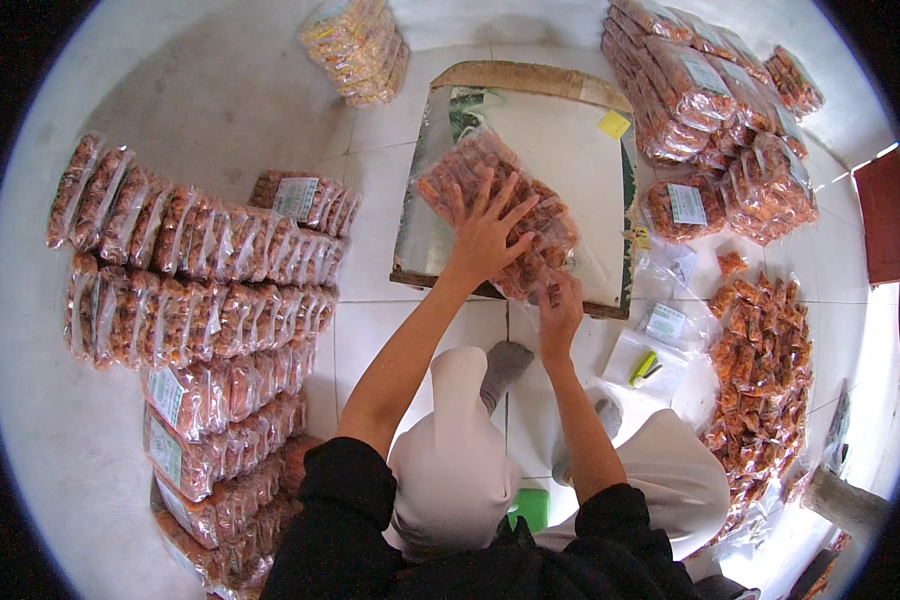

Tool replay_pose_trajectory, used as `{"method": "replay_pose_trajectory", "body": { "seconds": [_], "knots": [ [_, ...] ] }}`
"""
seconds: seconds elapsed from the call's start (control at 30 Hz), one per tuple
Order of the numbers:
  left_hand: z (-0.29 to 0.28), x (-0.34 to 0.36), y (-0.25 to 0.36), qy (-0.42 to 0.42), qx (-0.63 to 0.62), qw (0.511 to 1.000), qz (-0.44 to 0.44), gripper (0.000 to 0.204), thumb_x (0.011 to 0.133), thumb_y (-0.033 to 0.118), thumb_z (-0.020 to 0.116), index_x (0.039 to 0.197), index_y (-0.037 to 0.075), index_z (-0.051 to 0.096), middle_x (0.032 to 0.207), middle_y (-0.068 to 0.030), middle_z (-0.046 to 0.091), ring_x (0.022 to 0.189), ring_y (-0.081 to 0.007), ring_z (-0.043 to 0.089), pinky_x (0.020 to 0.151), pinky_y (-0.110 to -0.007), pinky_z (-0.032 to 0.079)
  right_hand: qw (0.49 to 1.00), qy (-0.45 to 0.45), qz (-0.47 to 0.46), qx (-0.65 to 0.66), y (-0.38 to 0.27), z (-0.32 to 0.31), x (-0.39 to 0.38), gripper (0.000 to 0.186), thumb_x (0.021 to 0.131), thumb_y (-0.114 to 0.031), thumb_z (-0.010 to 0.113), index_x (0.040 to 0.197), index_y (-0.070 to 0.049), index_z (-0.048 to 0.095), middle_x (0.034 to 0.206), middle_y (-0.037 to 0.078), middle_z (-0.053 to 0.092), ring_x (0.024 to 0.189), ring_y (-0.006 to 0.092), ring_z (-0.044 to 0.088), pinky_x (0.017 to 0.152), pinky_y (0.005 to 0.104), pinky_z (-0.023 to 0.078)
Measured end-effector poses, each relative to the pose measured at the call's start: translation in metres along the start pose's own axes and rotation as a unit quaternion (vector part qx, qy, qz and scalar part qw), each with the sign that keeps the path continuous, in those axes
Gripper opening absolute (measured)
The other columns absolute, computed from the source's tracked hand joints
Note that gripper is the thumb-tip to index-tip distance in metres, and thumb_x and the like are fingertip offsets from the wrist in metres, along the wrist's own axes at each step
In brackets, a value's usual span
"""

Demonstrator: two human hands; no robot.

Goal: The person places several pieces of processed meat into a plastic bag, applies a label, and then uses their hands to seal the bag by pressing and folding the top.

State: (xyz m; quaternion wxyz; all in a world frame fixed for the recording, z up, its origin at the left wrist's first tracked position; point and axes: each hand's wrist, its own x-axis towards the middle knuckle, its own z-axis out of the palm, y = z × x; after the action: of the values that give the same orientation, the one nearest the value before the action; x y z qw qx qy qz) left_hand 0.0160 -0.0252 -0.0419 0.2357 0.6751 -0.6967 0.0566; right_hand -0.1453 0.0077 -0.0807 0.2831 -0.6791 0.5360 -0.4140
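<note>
A clear plastic bag of reddish-brown snack packets [552, 220] lies at a slant on a worn board with a white top [595, 170] in the middle of the view. My left hand [490, 230] rests on this bag with its fingers spread apart over the packets. My right hand [560, 310] has its fingers closed on the bag's lower right end, at the board's front edge. What lies between those fingertips is partly hidden by the hand and the crinkled plastic.
Stacked packs fill the left [200, 315] and upper right [690, 90]; yellowish packs [355, 55] stand behind. Loose snack packets [755, 380] lie at the right, beside a clear bag holding a yellow-green tool [643, 368]. My legs and a green object [533, 508] are below.
</note>
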Motion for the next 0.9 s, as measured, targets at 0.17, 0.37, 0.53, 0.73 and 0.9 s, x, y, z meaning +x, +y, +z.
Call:
{"method": "replay_pose_trajectory", "body": {
  "seconds": [0.17,0.37,0.53,0.73,0.9],
  "knots": [
    [0.001,0.003,0.006,-0.058,-0.005,0.997,0.043,0.051,0.080,0.046,0.049,0.129,0.035,0.038,0.144,-0.0033,0.018,0.132,-0.0321,0.012,0.096,-0.066,0.002,0.998,0.002,-0.061,0.030,0.008,0.024,0.017,0.028,0.071,0.004,0.056,0.099,0.003,0.054,0.103,0.019,0.048,0.095,0.0330,0.049,0.085,0.0396,0.040],
    [-0.010,0.006,0.011,-0.064,-0.004,0.998,0.013,0.047,0.079,0.042,0.052,0.123,0.027,0.045,0.139,-0.0042,0.026,0.130,-0.0324,0.015,0.096,-0.066,0.006,0.995,0.020,0.012,0.093,-0.008,0.012,0.008,0.043,0.071,0.005,0.056,0.112,0.002,0.046,0.108,0.018,0.045,0.095,0.0315,0.048,0.086,0.0401,0.039],
    [0.004,0.024,0.014,-0.013,-0.031,0.998,0.048,0.044,0.080,0.038,0.052,0.121,0.025,0.046,0.136,-0.0053,0.030,0.130,-0.0308,0.019,0.097,-0.065,0.008,0.988,0.041,0.056,0.140,0.004,0.011,0.013,0.049,0.071,0.008,0.057,0.117,-0.003,0.045,0.113,0.013,0.042,0.091,0.0209,0.051,0.074,0.0299,0.045],
    [0.018,0.029,0.017,-0.025,-0.001,0.996,0.090,0.042,0.083,0.037,0.049,0.124,0.028,0.044,0.137,-0.0038,0.030,0.129,-0.0311,0.019,0.097,-0.065,0.009,0.997,0.008,-0.054,0.062,0.023,0.020,0.024,0.044,0.072,0.008,0.055,0.115,-0.002,0.046,0.111,0.012,0.042,0.088,0.0237,0.051,0.077,0.0320,0.044],
    [0.015,0.027,0.017,-0.025,-0.005,0.995,0.101,0.042,0.084,0.040,0.046,0.124,0.028,0.044,0.138,-0.0031,0.029,0.130,-0.0312,0.019,0.097,-0.066,0.009,0.992,0.007,-0.129,0.002,0.017,0.018,0.021,0.045,0.073,0.006,0.054,0.117,0.000,0.043,0.109,0.016,0.042,0.097,0.0308,0.047,0.085,0.0374,0.041]
  ]
}}
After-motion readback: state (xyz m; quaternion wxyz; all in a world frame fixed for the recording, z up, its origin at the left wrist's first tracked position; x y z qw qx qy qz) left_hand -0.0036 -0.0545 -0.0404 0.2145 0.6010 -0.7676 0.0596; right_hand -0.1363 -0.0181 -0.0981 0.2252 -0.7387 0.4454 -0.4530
